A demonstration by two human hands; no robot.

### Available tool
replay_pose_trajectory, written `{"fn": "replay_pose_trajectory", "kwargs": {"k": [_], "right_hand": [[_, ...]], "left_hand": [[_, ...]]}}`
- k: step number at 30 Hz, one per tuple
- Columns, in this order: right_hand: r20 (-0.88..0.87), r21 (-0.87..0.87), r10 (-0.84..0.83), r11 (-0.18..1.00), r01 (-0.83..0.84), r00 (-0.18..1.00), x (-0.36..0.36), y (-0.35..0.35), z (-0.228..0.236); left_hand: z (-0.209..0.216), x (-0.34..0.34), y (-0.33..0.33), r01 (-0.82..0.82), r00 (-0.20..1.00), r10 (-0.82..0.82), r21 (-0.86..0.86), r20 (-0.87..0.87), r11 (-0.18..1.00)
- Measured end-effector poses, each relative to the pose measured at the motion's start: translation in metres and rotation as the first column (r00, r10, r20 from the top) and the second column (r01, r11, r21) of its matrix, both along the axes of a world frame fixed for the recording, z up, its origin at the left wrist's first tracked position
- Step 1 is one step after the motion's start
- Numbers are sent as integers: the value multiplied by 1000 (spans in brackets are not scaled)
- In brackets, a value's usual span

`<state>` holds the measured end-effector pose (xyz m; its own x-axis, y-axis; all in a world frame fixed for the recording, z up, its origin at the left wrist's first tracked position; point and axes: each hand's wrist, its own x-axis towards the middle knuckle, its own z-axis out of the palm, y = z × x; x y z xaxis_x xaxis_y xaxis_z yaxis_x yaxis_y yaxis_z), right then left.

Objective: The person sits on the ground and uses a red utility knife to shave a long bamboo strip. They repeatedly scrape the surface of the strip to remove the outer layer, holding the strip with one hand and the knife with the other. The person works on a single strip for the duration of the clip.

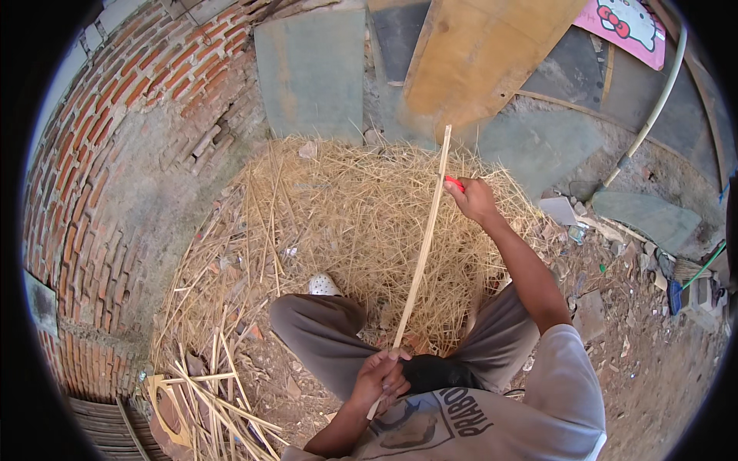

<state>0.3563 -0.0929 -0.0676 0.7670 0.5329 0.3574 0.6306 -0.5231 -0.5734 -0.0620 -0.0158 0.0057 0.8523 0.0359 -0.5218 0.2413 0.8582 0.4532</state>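
A long, pale bamboo strip (424, 253) slants from my lap up and away over the straw-like pile. Its near end is in my left hand (380, 378), whose fingers are wrapped round it, with a short end sticking out below. Farther up, my right hand (474, 198) is closed on a red-handled knife (454, 184). The knife meets the strip a little below its far tip; its blade is too small to make out well. The right arm is stretched forward, the left one bent close to my body.
Thin shavings (354, 200) are heaped before my crossed legs. Loose bamboo strips (223, 392) lie at the lower left. A brick wall (92, 207) rises on the left. Boards, among them a wooden panel (477, 61), lean at the back. Rubble and a pale pole (653, 115) are on the right.
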Motion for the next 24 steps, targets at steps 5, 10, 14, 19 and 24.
{"fn": "replay_pose_trajectory", "kwargs": {"k": [5, 10, 14, 19, 24], "right_hand": [[-617, 304, 223, 952, -33, 754, -17, 6, 4], [451, -134, -165, 959, 249, 877, 14, -23, 13], [340, -58, -114, 988, 142, 934, 22, -24, 5], [-582, 126, 85, 992, -14, 809, 20, -3, 2], [232, -38, -222, 971, 237, 947, 11, -14, 8]], "left_hand": [[0, -3, 1, -1, 999, 2, -24, 33, 1000], [1, -15, -4, 60, 998, -60, -39, 1, 997], [-1, -21, -2, 65, 998, -65, -68, 6, 996], [-5, -25, 7, 46, 997, -41, -79, 63, 996], [-4, -30, 4, 58, 998, -53, -132, 36, 990]]}}
